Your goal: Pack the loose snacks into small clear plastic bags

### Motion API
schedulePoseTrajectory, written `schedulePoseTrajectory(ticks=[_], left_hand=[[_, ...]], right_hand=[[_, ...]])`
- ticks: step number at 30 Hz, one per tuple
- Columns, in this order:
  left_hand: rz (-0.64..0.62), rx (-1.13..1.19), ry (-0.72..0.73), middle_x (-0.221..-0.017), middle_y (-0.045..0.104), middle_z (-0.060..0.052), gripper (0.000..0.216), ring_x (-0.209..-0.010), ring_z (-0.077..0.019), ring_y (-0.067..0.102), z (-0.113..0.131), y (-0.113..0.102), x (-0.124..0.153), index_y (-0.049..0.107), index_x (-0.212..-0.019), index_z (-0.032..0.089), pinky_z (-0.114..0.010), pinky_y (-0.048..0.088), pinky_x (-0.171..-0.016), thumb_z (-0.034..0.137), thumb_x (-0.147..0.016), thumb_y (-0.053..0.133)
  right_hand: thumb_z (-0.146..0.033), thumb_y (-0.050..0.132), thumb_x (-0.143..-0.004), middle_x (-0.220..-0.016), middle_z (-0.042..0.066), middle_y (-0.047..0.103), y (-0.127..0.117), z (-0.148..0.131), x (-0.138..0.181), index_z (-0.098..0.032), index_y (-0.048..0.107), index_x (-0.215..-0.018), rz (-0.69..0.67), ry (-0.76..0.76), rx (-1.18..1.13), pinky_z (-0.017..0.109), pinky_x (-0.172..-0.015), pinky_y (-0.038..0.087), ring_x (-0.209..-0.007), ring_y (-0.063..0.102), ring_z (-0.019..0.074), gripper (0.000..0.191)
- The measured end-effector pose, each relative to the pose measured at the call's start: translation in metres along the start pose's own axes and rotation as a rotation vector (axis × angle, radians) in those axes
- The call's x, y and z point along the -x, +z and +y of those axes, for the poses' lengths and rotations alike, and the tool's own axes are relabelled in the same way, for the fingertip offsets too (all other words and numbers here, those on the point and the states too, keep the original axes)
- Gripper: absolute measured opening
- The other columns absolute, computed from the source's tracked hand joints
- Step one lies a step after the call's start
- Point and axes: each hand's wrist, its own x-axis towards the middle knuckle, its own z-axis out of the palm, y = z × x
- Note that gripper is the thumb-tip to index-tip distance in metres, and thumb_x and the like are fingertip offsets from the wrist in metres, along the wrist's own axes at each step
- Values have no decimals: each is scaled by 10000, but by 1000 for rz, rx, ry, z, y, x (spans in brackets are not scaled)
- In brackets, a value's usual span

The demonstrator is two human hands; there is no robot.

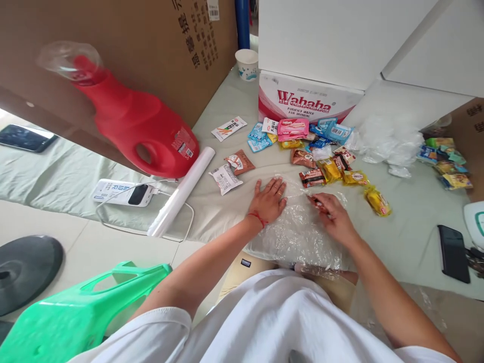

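Observation:
A sheet of clear plastic film [298,227] lies crinkled in front of me, its near end hanging toward my lap. My left hand [266,200] rests flat with fingers spread on the film's left side. Over the right side of the film, my right hand [336,217] pinches a small dark red-brown snack packet [317,202], partly hidden by the fingers. Just beyond lie a red-brown snack packet [312,177], a yellow packet [330,170] and a pink packet [293,129] among several others. Left of them are a brown packet [240,162] and a white packet [225,179].
At the left stand a red jug [147,126], a plastic film roll [181,191] and a white power bank [123,193] with a cable. Behind are a Wahaha carton [306,98] and a paper cup [247,64]. Bunched clear bags [389,141] and a phone [454,252] lie right.

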Motion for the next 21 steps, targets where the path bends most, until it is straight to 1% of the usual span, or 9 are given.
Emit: schedulePoseTrajectory(ticks=[2, 4, 6, 7, 10, 13, 15, 18, 21], left_hand=[[11, -5, 0, -1682, 366, -97, 553, -1558, -293, 338, 0, 0, 0, 393, -1591, 272, -674, 76, -1276, 413, -1059, 342], [18, -16, -2, -1680, 371, -95, 551, -1556, -288, 343, 1, 0, 0, 398, -1590, 274, -665, 79, -1278, 413, -1059, 346], [13, -37, -9, -1682, 367, -86, 552, -1560, -279, 335, 2, -1, 0, 402, -1590, 269, -656, 83, -1282, 416, -1063, 329], [6, -51, -13, -1684, 362, -80, 554, -1563, -272, 329, 3, -2, 0, 402, -1590, 263, -651, 85, -1284, 418, -1066, 316], [-19, -95, -29, -1692, 345, -66, 566, -1569, -254, 314, 5, -4, 0, 399, -1594, 239, -639, 95, -1290, 423, -1071, 281], [-32, -127, -37, -1693, 342, -63, 580, -1570, -254, 313, 5, -4, 0, 391, -1600, 223, -632, 108, -1291, 430, -1069, 279], [-35, -139, -35, -1692, 343, -62, 583, -1570, -260, 313, 5, -4, 0, 390, -1602, 223, -629, 113, -1291, 431, -1067, 287], [-38, -145, -36, -1692, 342, -66, 579, -1570, -261, 313, 5, -4, -1, 393, -1602, 231, -623, 112, -1290, 428, -1065, 301], [-50, -144, -45, -1690, 345, -78, 573, -1568, -266, 320, 6, -5, -1, 404, -1597, 237, -622, 113, -1287, 425, -1062, 316]], right_hand=[[-274, 496, -1005, -1478, 156, 536, 14, -9, 10, -257, 546, -1482, -58, -107, 178, 563, -1137, 424, -1349, 504, 307, 480], [-353, 533, -1010, -1553, 169, 476, 24, -15, 18, -232, 480, -1539, -148, -172, 295, 609, -1168, 361, -1405, 437, 344, 545], [-437, 578, -995, -1563, 180, 470, 31, -15, 22, -193, 438, -1561, -199, -204, 339, 640, -1199, 293, -1438, 391, 367, 633], [-447, 582, -993, -1543, 187, 490, 32, -14, 23, -169, 438, -1556, -195, -204, 345, 643, -1208, 275, -1441, 384, 371, 644], [-364, 563, -1004, -1422, 194, 584, 32, -8, 21, -129, 529, -1468, -136, -180, 339, 612, -1196, 306, -1386, 431, 363, 522], [-303, 573, -996, -1335, 157, 641, 28, -6, 18, -168, 601, -1388, -120, -216, 290, 588, -1176, 341, -1343, 467, 344, 416], [-297, 593, -986, -1330, 136, 648, 26, -6, 20, -200, 606, -1387, -125, -242, 258, 589, -1181, 334, -1353, 464, 338, 413], [-302, 609, -972, -1332, 131, 651, 23, -5, 24, -235, 598, -1414, -157, -229, 252, 626, -1179, 319, -1384, 449, 352, 447], [-346, 610, -975, -1336, 123, 652, 13, -1, 19, -256, 641, -1367, -177, -230, 193, 585, -1135, 398, -1359, 483, 337, 404]])
